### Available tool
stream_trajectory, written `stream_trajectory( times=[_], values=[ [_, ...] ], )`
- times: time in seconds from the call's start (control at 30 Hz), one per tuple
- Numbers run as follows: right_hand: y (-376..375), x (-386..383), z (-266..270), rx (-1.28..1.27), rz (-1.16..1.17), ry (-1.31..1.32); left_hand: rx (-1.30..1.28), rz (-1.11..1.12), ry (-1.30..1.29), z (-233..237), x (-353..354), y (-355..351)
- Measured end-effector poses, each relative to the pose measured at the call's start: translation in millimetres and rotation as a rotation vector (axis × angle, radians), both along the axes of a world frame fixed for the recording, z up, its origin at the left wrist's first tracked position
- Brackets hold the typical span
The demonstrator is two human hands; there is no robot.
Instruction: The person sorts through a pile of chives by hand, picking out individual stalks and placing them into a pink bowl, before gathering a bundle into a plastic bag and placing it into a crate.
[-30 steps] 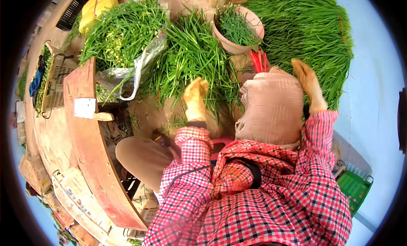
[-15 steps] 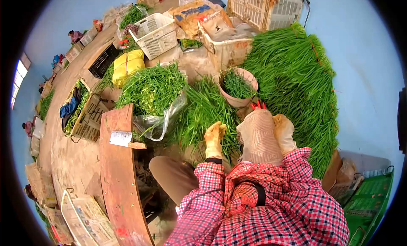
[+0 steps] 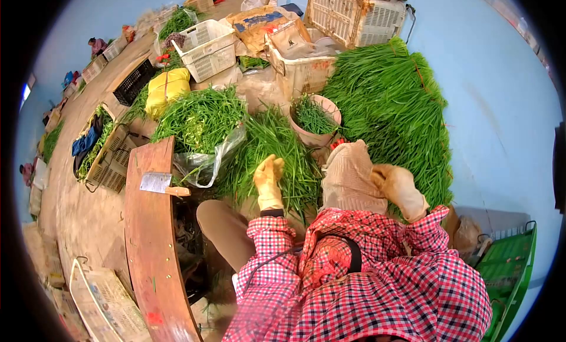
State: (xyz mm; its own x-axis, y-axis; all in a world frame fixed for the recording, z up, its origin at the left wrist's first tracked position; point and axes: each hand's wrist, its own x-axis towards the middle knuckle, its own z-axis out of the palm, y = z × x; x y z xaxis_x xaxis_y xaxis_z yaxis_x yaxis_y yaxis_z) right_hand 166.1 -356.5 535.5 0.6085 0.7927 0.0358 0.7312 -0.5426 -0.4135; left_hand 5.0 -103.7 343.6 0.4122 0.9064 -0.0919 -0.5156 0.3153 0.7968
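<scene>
Space separates the left hand from the plank edge.

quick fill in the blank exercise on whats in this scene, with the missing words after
The hand nearer the cleaver is the person's ____ one.
The tied bundle is ____ in colour.
The wall is painted ____.

Missing words: left; yellow; blue

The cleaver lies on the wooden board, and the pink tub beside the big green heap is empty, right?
The pink tub isn't empty: the head view shows green stalks inside. It is beside the big green heap, and the cleaver lies on the wooden board.
</scene>
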Motion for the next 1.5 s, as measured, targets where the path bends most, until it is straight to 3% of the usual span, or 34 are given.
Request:
stream_trajectory(
  times=[0.03,0.13,0.23,0.3,0.4,0.47,0.53,0.57,0.67,0.73,0.77,0.8,0.83,0.87,0.93,0.97,1.0,1.07,1.17,1.23,1.27,1.3,1.37,1.43,1.5],
  values=[
    [4.1,7.9,3.2,0.110,0.097,-0.200,0.007,0.011,-0.003,7.0,-3.2,3.3],
    [47.3,16.9,9.3,0.031,0.178,-0.431,0.043,0.014,0.057,36.6,-7.5,9.4],
    [103.2,16.6,-27.8,0.208,0.355,-0.414,0.221,-0.063,0.207,82.6,-8.6,17.5],
    [138.5,-2.6,-25.0,0.517,0.579,-0.360,0.317,-0.158,0.276,119.2,-13.2,23.9],
    [166.2,-26.4,-70.8,0.081,0.758,-0.545,0.357,-0.097,0.365,135.0,-24.2,41.0],
    [174.5,-5.6,-82.6,0.123,1.054,-0.179,0.222,-0.038,0.410,121.4,-25.0,52.3],
    [204.5,19.4,-73.5,-0.386,1.145,0.354,0.141,-0.006,0.432,103.7,-35.4,58.1],
    [233.8,33.1,-75.1,-0.714,1.089,0.315,0.105,0.002,0.438,95.0,-34.0,64.8],
    [263.3,107.5,-188.4,-0.684,1.167,0.302,0.065,-0.013,0.526,85.1,-30.2,81.3],
    [291.4,142.1,-254.3,-0.756,1.302,0.004,0.056,0.010,0.578,72.0,-24.0,94.3],
    [284.1,147.0,-279.5,-0.837,1.462,-0.340,0.062,0.020,0.569,71.0,-35.6,89.9],
    [285.7,157.6,-312.7,-0.791,1.478,-0.485,0.036,-0.024,0.647,66.0,-36.4,99.8],
    [299.4,150.7,-328.3,-0.981,1.272,-0.272,0.045,-0.013,0.634,57.9,-35.1,104.8],
    [317.1,136.6,-337.0,-1.073,0.725,0.046,-0.021,-0.019,0.620,56.8,-31.9,109.9],
    [338.6,109.1,-354.3,-0.987,0.015,0.461,-0.206,-0.037,0.601,57.9,-24.5,124.0],
    [343.2,100.6,-371.4,-0.873,-0.131,0.574,-0.240,-0.076,0.626,57.6,-23.6,131.7],
    [338.5,90.2,-407.1,-1.037,0.290,0.317,-0.268,-0.085,0.613,56.9,-21.9,135.6],
    [321.2,70.7,-470.6,-1.114,0.489,0.203,-0.308,-0.125,0.587,51.8,-15.6,142.5],
    [345.1,44.7,-420.4,-1.001,0.561,0.217,-0.341,-0.157,0.653,48.0,-1.8,150.4],
    [363.4,50.8,-384.2,-1.090,0.781,0.154,-0.343,-0.183,0.613,45.4,4.6,158.1],
    [366.8,55.8,-373.3,-1.095,0.720,0.189,-0.364,-0.202,0.606,45.7,7.8,161.8],
    [378.7,55.2,-345.5,-1.061,0.020,0.509,-0.402,-0.245,0.598,43.6,11.2,165.8],
    [368.9,60.8,-322.0,-1.017,-0.070,0.540,-0.425,-0.327,0.561,37.2,11.3,172.5],
    [360.9,67.2,-279.5,-0.922,-0.125,0.452,-0.507,-0.262,0.508,28.7,14.5,167.3],
    [344.0,65.2,-233.0,-0.506,-0.092,0.294,-0.476,-0.211,0.360,2.8,8.0,137.6]
  ],
)
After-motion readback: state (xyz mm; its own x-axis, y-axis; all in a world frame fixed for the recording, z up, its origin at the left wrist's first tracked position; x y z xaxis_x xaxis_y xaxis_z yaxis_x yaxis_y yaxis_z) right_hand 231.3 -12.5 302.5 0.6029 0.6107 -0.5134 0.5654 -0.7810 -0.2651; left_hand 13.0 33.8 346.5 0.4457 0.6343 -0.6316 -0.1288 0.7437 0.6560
